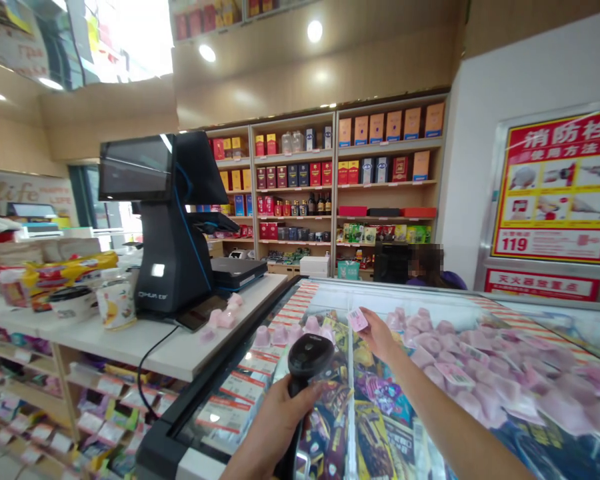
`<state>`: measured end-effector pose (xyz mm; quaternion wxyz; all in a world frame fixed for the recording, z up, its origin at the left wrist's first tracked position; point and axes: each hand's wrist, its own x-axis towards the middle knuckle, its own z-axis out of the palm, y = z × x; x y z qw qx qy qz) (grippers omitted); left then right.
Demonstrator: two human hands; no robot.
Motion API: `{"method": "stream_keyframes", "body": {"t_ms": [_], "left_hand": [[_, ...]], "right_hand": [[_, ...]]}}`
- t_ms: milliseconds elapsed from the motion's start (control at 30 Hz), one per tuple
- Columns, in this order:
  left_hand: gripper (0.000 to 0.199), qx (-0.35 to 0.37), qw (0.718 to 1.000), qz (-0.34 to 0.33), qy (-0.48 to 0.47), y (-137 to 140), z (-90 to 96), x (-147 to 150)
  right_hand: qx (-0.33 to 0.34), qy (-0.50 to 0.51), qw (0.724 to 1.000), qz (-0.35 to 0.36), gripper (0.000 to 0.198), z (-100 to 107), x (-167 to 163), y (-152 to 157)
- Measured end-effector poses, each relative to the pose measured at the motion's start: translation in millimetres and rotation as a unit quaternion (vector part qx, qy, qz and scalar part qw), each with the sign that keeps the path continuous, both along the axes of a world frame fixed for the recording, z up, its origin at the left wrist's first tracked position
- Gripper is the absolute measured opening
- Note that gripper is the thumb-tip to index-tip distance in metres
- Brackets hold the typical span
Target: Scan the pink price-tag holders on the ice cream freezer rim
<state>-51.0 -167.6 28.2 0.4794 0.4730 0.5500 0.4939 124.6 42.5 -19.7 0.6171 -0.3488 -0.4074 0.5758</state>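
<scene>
My left hand (280, 413) is wrapped round the handle of a black barcode scanner (310, 353), whose head points away from me over the glass lid. Ahead and to the right, my right hand (377, 333) pinches a small pink cup with a label (357, 320) on its near face. Beneath both hands lies the glass top of a chest freezer (205, 387) with colourful packets inside. A large heap of pink cups (480, 367) covers the right part of the glass. A few more pink cups (280, 335) stand in a row beyond the scanner.
On the left, a white counter (180, 357) bears a black checkout terminal (155, 253), some pink cups (225, 317) and a paper cup (116, 303). A cable (143, 363) hangs off its edge. A person (430, 267) is behind the freezer, before stocked shelves (295, 180).
</scene>
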Motion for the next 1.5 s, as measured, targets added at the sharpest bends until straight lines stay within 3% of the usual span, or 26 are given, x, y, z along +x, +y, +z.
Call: {"method": "stream_keyframes", "body": {"t_ms": [367, 500, 567, 633, 733, 800, 867, 933, 1067, 1167, 1267, 1367, 1433, 1500], "left_hand": [[0.035, 0.009, 1.0, -0.025, 0.003, -5, -1.4, 2], [0.033, 0.016, 1.0, -0.012, 0.008, -8, 5.4, 7], [0.033, 0.017, 1.0, -0.005, 0.003, -10, 7.9, 9], [0.033, 0.019, 1.0, 0.007, 0.004, -10, 8.5, 9], [0.032, 0.024, 0.999, 0.022, 0.002, -5, 5.3, 7], [0.03, 0.03, 0.999, 0.025, 0.0, 2, 0.9, 7], [0.029, 0.029, 0.999, 0.025, 0.002, 11, -4.1, 7], [0.03, 0.024, 0.999, 0.022, 0.003, 21, -8.0, 9], [0.03, 0.025, 0.999, 0.021, -0.001, 33, -9.6, 15], [0.031, 0.026, 1.0, 0.01, -0.01, 32, -6.8, 19], [0.032, 0.03, 0.999, -0.001, -0.019, 27, -5.1, 20], [0.033, 0.026, 1.0, 0.0, -0.018, 23, -7.0, 17], [0.033, 0.02, 1.0, -0.003, -0.023, 22, -9.5, 15], [0.033, 0.014, 0.999, -0.016, -0.025, 21, -11.2, 15]], "right_hand": [[0.011, -0.005, 0.999, 0.034, 0.03, -4, -2, -33], [0.025, -0.039, 0.999, 0.004, 0.035, -9, -1, -30], [0.053, -0.112, 0.992, -0.037, 0.035, -14, -1, -26], [0.093, -0.234, 0.963, -0.097, 0.034, -19, -1, -22], [0.163, -0.418, 0.877, -0.171, 0.032, -27, -5, -20], [0.198, -0.5, 0.824, -0.18, 0.033, -30, -11, -20], [0.215, -0.549, 0.79, -0.172, 0.033, -32, -20, -21], [0.219, -0.571, 0.773, -0.166, 0.033, -33, -32, -20], [0.217, -0.58, 0.77, -0.152, 0.035, -29, -58, -19], [0.243, -0.592, 0.759, -0.122, 0.037, -22, -59, -16], [0.236, -0.628, 0.727, -0.145, 0.039, -8, -28, -13], [0.142, -0.703, 0.667, -0.203, 0.037, 11, 27, -12], [0.09, -0.746, 0.629, -0.199, 0.034, 22, 64, -16], [0.087, -0.768, 0.613, -0.164, 0.031, 29, 91, -24]]}}
